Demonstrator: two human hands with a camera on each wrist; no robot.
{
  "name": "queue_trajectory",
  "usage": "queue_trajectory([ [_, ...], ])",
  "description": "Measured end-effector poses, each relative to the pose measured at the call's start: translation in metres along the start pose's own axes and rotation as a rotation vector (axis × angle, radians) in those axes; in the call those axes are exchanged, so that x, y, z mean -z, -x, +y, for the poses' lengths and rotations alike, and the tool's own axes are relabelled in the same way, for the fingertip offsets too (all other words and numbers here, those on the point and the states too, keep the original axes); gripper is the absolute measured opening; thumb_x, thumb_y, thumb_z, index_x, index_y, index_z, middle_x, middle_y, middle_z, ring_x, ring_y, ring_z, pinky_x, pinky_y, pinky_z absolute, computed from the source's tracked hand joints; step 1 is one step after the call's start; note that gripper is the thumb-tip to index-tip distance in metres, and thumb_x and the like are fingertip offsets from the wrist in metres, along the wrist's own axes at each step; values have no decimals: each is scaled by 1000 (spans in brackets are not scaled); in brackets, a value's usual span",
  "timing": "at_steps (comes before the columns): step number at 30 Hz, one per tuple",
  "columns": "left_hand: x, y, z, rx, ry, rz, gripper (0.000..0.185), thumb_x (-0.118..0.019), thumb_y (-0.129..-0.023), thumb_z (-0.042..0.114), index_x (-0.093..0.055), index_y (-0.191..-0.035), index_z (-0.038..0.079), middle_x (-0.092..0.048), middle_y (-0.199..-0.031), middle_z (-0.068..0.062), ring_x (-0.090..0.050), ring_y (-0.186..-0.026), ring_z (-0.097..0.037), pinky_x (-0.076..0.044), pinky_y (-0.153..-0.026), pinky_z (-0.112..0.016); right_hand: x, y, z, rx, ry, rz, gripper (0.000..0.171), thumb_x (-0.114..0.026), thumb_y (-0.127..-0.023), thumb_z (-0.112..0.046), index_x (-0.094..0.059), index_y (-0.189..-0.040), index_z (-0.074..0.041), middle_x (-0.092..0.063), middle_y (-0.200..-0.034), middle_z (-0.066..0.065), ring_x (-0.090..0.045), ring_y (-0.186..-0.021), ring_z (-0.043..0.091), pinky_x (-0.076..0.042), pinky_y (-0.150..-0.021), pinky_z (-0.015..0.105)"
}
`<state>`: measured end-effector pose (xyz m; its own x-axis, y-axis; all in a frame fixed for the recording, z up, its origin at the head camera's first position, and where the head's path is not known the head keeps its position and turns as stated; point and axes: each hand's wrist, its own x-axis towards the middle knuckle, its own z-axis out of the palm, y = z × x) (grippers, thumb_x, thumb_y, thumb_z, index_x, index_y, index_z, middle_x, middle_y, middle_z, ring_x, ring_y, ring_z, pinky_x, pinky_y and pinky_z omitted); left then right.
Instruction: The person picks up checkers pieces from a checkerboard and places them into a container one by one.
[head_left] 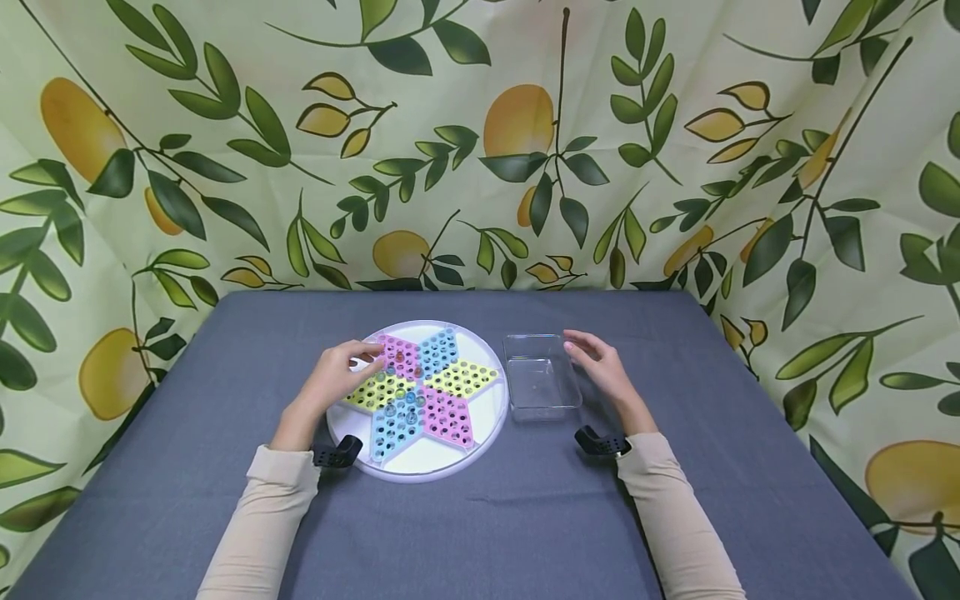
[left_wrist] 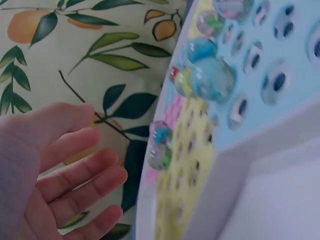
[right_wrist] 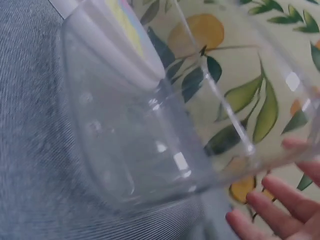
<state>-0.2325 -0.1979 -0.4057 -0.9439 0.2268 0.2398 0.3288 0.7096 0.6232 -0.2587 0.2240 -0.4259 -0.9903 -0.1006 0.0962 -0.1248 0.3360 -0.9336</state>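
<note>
Left hand (head_left: pixel 339 373): we see its fingers loosely spread, holding nothing, over the Chinese checkers board (head_left: pixel 417 398), near the marbles (left_wrist: pixel 205 75).
Right hand (head_left: pixel 602 369): open, just beside the clear plastic container (head_left: pixel 542 377).

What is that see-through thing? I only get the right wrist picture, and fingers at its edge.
Observer: It is a clear plastic box standing on a grey table, with nothing visible inside it.
Operator: Is the right hand holding it?
Observer: No, the right hand hovers open beside the box's right edge.
Operator: And the other hand?
Observer: The left hand is over a round star-shaped game board, fingertips at a pink point.
Operator: Anything on that board?
Observer: Yes, a few glass marbles sit in its holes, seen close in the left wrist view.
</note>
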Motion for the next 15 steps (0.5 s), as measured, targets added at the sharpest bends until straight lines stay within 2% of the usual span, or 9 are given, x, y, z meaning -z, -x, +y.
queue_trajectory([
  [4,-2,1,-9,-10,23,-21,32,-67,-88,13,-66,-116,-3,-68,-104,-20,-65,-92,-31,-54,-83,-44,0,-1,14,-6,-178,-53,49,-56,-98,-18,-44,-139,5,-49,-139,26,-56,-100,-11,-48,-87,10],
  [8,-4,1,-14,-2,18,-39,32,-70,-87,14,-68,-113,-3,-68,-94,-16,-62,-83,-20,-52,-74,-29,0,-3,26,-7,-329,-125,53,-55,-98,-14,-36,-142,9,-52,-137,10,-57,-110,-7,-48,-93,13],
  [12,-4,1,-18,18,6,-51,32,-72,-85,15,-69,-111,-2,-64,-86,-13,-55,-77,-12,-44,-66,-21,0,-4,34,12,-409,-191,54,-54,-97,-10,-34,-143,8,-54,-131,-6,-56,-115,-7,-46,-96,12],
  [15,-4,3,-19,31,6,-59,32,-73,-84,16,-70,-111,-2,-61,-83,-11,-51,-75,-9,-41,-65,-19,0,-6,37,33,-427,-225,53,-56,-96,-9,-35,-143,7,-55,-133,-7,-55,-118,-6,-45,-97,11],
])
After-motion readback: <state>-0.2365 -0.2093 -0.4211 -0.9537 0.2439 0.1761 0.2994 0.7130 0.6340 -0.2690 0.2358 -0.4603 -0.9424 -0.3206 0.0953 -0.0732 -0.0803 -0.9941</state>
